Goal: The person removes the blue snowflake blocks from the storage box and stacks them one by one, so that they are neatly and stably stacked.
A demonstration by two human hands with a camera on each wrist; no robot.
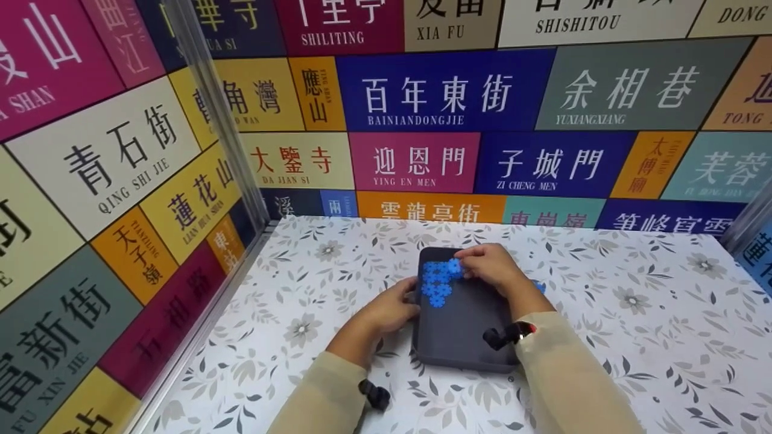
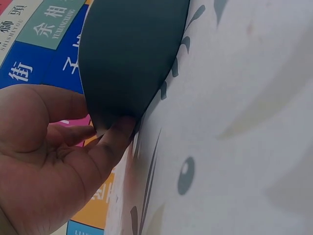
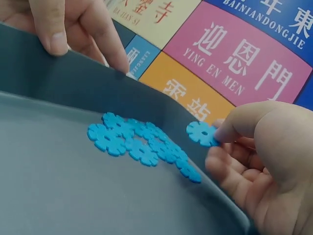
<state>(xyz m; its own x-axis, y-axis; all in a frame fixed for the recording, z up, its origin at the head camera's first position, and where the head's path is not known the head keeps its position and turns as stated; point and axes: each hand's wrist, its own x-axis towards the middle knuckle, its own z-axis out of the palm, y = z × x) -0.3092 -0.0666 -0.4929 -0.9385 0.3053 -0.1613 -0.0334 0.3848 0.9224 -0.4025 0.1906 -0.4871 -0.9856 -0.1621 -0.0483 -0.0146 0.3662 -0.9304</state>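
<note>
A dark grey rectangular tray (image 1: 464, 319) with raised walls lies on the table. My left hand (image 1: 389, 307) grips its left wall; in the left wrist view the thumb (image 2: 120, 134) presses near the wall's lower edge. Between thumb and fingertips, my right hand (image 1: 491, 265) pinches a blue notched snowflake disc (image 3: 201, 133) with a small central hole. That disc is raised over the tray's far end in the right wrist view. Several matching blue discs (image 1: 436, 283) lie flat and close together in the tray's far left corner.
The table (image 1: 301, 374) has a white cover with grey leaves and flowers. More blue (image 1: 540, 287) shows beside the right forearm, outside the tray and partly hidden. Colourful sign-covered walls (image 1: 443, 90) rise behind and at the left. Each wrist wears a small black camera (image 1: 375, 395).
</note>
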